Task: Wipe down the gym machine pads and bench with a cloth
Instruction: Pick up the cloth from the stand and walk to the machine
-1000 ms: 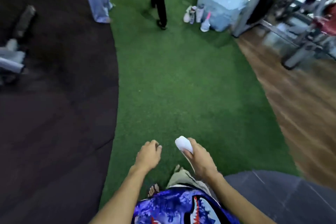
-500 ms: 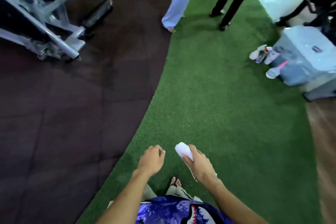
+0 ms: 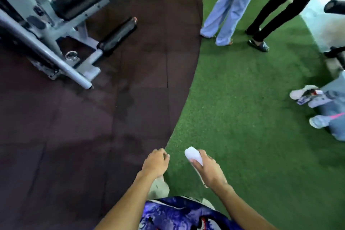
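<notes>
The right hand (image 3: 207,170) has its fingers closed around a folded white cloth (image 3: 193,154), whose rounded end sticks out ahead of the fist. The left hand (image 3: 155,162) is loosely curled and holds nothing. Both hang over the seam where dark rubber floor (image 3: 74,136) meets green turf (image 3: 242,99). The gym machine (image 3: 46,30) stands well apart at upper left, with a black seat pad (image 3: 82,0) and a black roller pad (image 3: 117,36). The step in hand looks like the approach, with no wiping begun. To do it well, step onto the rubber, open the cloth flat against the palm, and use the free hand to steady the frame. 2 bystanders' legs (image 3: 229,5) stand nearby on the turf.
</notes>
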{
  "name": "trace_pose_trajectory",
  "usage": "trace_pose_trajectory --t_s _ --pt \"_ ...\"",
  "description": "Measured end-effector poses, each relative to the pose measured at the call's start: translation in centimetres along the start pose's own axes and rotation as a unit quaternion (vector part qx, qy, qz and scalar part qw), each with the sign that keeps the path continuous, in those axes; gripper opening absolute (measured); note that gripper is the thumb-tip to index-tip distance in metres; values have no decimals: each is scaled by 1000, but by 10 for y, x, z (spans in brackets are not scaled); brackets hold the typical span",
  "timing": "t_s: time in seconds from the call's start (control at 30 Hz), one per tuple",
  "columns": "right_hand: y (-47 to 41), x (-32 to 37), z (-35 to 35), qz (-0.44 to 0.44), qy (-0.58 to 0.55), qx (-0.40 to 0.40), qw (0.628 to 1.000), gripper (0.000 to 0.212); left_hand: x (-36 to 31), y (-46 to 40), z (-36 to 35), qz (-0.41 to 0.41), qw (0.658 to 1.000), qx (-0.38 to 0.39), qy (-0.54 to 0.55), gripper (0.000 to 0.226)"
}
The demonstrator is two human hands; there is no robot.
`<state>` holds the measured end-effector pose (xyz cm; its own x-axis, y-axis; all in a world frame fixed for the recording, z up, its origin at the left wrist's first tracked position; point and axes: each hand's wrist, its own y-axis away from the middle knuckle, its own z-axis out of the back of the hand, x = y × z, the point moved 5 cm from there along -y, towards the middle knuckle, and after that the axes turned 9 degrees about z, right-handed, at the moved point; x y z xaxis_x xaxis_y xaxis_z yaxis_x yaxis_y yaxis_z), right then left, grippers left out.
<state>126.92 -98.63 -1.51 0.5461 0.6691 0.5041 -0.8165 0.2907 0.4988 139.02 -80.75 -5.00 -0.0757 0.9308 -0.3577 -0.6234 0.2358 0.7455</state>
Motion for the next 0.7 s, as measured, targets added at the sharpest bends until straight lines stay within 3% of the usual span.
trace_pose_trajectory --t_s 0.7 --pt "-543 175 307 50 32 28 998 49 -303 -369 402 20 999 -13 28 21"
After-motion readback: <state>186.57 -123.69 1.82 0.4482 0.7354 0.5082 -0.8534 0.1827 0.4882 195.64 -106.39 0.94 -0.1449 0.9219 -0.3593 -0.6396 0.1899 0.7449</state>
